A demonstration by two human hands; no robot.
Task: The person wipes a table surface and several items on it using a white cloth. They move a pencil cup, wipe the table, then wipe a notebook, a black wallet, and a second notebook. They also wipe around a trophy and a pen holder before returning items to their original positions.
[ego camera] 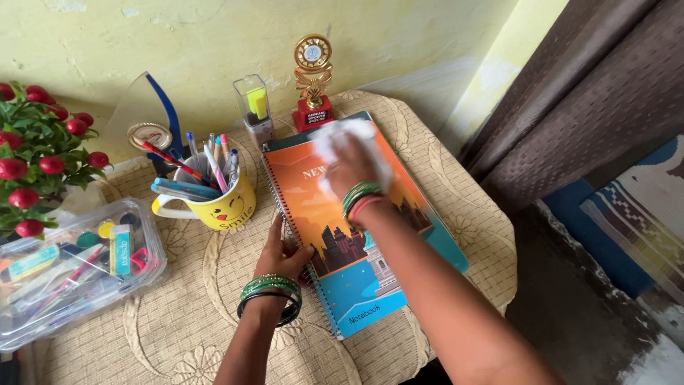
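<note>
Small table with a beige patterned cloth [178, 314] — the near left part of its top is lying bare, while the far and left edges are crowded.

Large spiral-bound notebook with an orange and blue skyline cover [356, 278] — lying flat across the table's right half, its lower corner reaching the near edge. The left hand [283, 251] is pressing flat, fingers spread, on the spiral edge. The right hand [349, 165] is closing around a white crumpled cloth [342, 135] and bearing on the cover's upper part.

Yellow mug of pens [214, 203], gold trophy on a red base [313, 82] and clear plastic box of stationery [71, 274] are standing along the far and left edges; red-flowered plant [35, 150] at the left corner. A yellowish wall is rising behind; brown curtain at right.
</note>
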